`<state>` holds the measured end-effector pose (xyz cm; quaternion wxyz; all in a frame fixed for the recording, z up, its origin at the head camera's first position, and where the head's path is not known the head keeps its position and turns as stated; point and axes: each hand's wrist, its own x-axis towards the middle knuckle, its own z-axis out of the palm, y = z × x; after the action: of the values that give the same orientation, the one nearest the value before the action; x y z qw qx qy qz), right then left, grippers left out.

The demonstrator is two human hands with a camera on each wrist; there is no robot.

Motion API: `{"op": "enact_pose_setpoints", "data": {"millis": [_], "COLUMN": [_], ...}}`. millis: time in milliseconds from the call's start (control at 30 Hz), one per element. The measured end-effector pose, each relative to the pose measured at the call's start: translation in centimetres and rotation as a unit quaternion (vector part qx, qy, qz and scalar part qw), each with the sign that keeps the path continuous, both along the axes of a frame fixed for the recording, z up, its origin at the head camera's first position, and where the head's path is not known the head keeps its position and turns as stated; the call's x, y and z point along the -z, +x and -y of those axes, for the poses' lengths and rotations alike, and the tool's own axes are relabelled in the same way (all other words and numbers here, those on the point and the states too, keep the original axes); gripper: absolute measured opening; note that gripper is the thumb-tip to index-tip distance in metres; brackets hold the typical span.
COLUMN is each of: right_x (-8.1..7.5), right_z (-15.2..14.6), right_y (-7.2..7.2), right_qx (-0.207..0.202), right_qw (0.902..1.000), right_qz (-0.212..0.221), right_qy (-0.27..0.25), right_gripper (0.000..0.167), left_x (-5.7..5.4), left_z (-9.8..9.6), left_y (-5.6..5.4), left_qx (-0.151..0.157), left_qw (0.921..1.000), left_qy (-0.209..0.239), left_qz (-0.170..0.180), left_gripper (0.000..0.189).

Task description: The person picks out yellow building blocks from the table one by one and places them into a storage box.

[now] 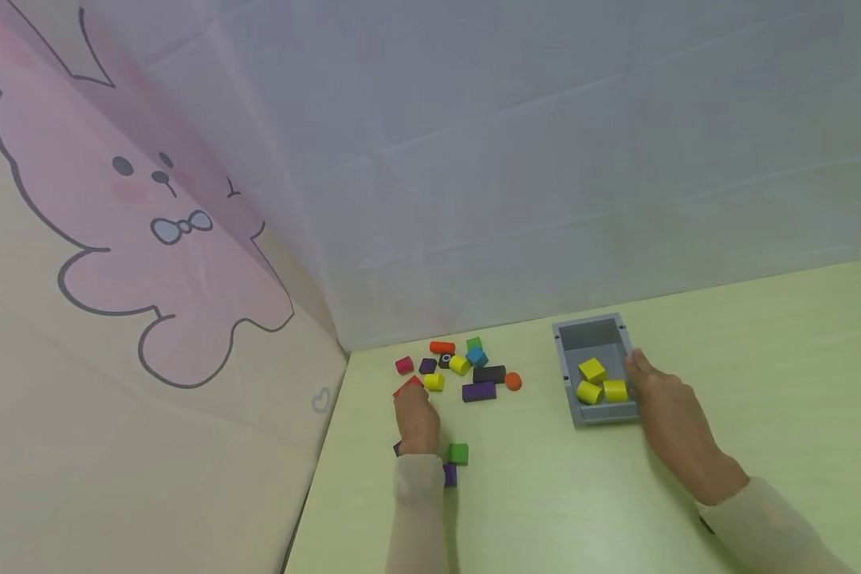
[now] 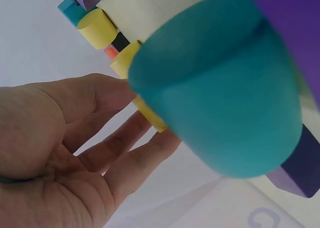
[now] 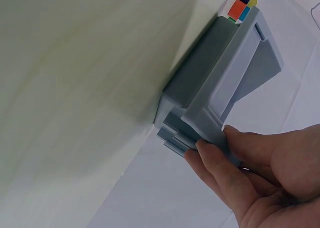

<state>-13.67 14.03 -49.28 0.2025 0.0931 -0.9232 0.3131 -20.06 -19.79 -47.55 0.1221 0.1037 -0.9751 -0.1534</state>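
Head view: on the worktop, the right hand is pinching the grey tray holding yellow blocks, probably steadying it; the left hand is partly covering a red block, whether pinching anything I cannot tell.

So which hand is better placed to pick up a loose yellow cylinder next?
Probably the left hand: it is right beside the loose yellow cylinders, while the right hand grips the side of the gray bin, farther from them.
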Motion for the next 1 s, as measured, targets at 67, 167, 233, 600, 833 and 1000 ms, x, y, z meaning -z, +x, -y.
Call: {"op": "enact_pose_setpoints", "data": {"millis": [67,167,233,600,833,1000], "right_x": [0.0,0.0,0.0,0.2,0.1,0.1], "right_z": [0.0,0.0,0.0,0.0,0.0,0.0], "right_y": [0.1,0.0,0.0,-0.1,0.1,0.1], "right_qx": [-0.001,0.0,0.0,0.001,0.005,0.005], "right_qw": [1.0,1.0,0.9999,0.9999,0.9994,0.9992], "right_qz": [0.004,0.009,0.01,-0.016,-0.035,-0.04], "right_qy": [-0.001,0.003,0.004,0.005,0.001,0.0], "right_gripper": [0.041,0.041,0.04,0.041,0.042,0.042], "left_x": [0.0,-0.2,-0.3,-1.2,-1.9,-2.1], "left_z": [0.0,-0.2,-0.4,-1.7,-3.1,-4.4], "left_y": [0.0,0.0,0.0,0.1,-0.2,-0.6], "left_qx": [-0.001,-0.001,-0.002,0.033,0.052,0.047], "left_qw": [1.0,0.9999,0.9996,0.9976,0.9965,0.9962], "left_qy": [0.004,0.011,0.022,0.057,0.064,0.073], "left_qz": [0.004,0.011,0.016,-0.022,-0.01,0.012], "left_gripper": [0.015,0.018,0.019,0.024,0.029,0.029]}}
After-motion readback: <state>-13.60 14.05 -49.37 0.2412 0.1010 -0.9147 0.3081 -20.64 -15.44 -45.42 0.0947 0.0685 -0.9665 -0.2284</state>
